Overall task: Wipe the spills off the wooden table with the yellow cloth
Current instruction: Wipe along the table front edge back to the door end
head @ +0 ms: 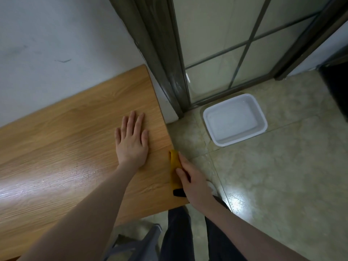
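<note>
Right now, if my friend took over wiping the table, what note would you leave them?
Left hand: flat on the wooden table, fingers straight, holding nothing.
Right hand: holds the yellow cloth against the table's right edge, fingers curled on it.
Also here: a white basin stands on the tiled floor beyond the table; whether it holds water I cannot tell.
Done: no clear spill shows on the tabletop; the bright patches near the left look like glare.
Left: finish the edge, check the shiny patches for wetness, then probably rinse the cloth.
</note>
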